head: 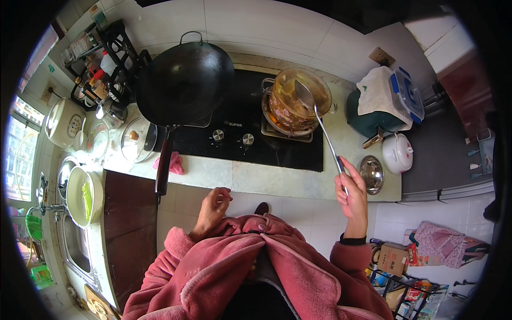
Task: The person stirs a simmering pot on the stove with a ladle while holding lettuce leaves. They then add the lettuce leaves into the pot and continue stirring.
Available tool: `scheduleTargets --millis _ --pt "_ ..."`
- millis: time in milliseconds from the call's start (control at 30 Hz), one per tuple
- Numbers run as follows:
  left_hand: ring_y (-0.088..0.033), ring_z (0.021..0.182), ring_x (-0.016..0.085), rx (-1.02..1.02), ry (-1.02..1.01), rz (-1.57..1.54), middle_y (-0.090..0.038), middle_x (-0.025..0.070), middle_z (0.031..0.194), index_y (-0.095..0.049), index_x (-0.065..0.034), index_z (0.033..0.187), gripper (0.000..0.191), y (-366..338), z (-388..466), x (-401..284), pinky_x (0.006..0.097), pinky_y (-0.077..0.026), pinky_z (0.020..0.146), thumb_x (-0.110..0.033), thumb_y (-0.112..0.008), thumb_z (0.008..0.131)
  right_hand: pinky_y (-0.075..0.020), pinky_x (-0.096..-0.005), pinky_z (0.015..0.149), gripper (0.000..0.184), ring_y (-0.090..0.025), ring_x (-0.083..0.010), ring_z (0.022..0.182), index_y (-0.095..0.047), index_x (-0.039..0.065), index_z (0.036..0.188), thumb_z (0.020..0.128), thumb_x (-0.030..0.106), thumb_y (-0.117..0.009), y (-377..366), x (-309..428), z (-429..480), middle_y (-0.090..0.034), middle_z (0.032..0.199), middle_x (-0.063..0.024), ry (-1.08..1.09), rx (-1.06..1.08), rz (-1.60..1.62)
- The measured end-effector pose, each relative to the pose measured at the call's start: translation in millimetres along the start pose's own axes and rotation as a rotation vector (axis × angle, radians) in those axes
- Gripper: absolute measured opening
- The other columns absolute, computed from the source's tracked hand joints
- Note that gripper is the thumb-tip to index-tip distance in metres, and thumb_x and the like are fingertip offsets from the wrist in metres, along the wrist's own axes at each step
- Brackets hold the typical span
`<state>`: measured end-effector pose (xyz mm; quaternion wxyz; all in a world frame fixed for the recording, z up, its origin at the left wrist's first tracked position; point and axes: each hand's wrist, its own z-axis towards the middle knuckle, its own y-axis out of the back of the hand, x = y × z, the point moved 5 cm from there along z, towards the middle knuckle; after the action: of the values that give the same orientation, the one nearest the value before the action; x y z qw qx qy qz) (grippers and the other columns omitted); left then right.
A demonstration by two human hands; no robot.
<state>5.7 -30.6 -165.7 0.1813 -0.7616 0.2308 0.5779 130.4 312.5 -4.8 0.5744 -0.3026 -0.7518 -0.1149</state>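
Observation:
My right hand (353,187) grips the handle of a long metal cooking spoon (330,140). Its bowl rests over the amber glass pot (292,116), slanting across the rim; I cannot tell whether its tip touches the food. Yellowish pieces in liquid (294,80) show inside this flower-patterned pot, which stands on the right burner of a black gas hob (256,154). Nothing is in my left hand (214,208), held before my body near the counter's front edge with its fingers loosely bent. A dark wok (180,92) sits on the left burner, its long handle jutting past the counter edge.
Left of the hob lie a glass lid (138,140) and a pink cloth (172,163). A pale colander (96,200) with a green leaf is by the sink (78,244). On the right stand a steel bowl (371,174), a white lidded pot (397,153) and a cloth-covered green container (356,108).

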Motion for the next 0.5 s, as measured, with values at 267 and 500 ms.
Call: scheduleTargets --millis 267,500 --pt "-0.067 0.103 0.023 -0.015 0.000 0.004 -0.060 0.0171 0.125 -0.055 0.0017 0.107 0.014 1.5 -2.5 -1.7 0.0328 -0.053 0.089 0.002 -0.053 0.094 -0.0240 -0.0180 0.042 0.051 -0.035 -0.0021 0.050 -0.042 0.003 0.148 0.098 0.005 -0.053 -6.4 6.5 9.4 -0.050 0.075 0.0017 0.080 0.024 -0.042" --pt "-0.067 0.104 0.023 -0.025 0.006 -0.008 -0.060 0.0170 0.125 -0.054 0.0020 0.108 0.013 2.0 -3.5 -0.5 0.0330 -0.053 0.089 0.001 -0.053 0.095 -0.0285 -0.0184 0.049 0.051 -0.038 -0.0030 0.056 -0.047 0.007 0.147 0.097 0.007 -0.057 -14.9 24.4 32.0 -0.049 0.077 0.0047 0.288 -0.060 -0.487"
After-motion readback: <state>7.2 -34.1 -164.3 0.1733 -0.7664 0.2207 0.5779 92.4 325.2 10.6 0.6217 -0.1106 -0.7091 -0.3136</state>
